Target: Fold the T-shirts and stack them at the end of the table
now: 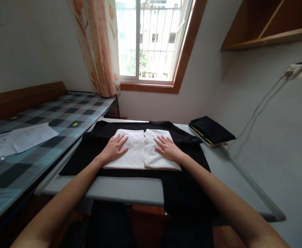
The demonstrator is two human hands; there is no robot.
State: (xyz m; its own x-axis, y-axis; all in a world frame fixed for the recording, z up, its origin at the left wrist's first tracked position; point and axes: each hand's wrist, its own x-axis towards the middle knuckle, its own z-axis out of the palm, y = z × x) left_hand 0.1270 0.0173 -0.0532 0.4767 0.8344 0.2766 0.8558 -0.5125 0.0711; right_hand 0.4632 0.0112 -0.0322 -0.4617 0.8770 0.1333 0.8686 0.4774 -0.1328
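Note:
Two folded white cloths lie side by side on a spread black garment (pixel 75 158). On the left cloth (pixel 134 151) my left hand (pixel 114 148) rests flat near its left edge, fingers spread. My right hand (pixel 167 148) lies flat on the right cloth (pixel 152 160), also with fingers apart. Neither hand grips anything. A narrow gap separates the cloths. Part of the black garment hangs over the table's front edge, to the right of the middle.
The white table (pixel 130 189) stands below a window (pixel 153 41). Folded black cloth (pixel 211 129) sits at its back right. A bed (pixel 44 117) with papers (pixel 32 137) is on the left. A wooden shelf (pixel 272 43) hangs upper right, above cables (pixel 259 103).

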